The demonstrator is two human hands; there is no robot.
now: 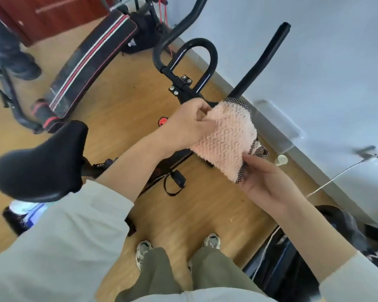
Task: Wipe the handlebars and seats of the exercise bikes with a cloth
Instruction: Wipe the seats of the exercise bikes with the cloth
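While the cloth (224, 140) is pinched by the left hand (188, 125) and right hand (268, 186) just before the handlebars (207, 55), wiping is judged barely begun; the seat (42, 162) left of them seems unwiped

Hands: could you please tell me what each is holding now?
Left hand: grips the pink cloth at its upper edge.
Right hand: pinches its lower corner.

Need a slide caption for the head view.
Left hand and right hand hold a pink cloth at the bike's black handlebars; black seat at left.
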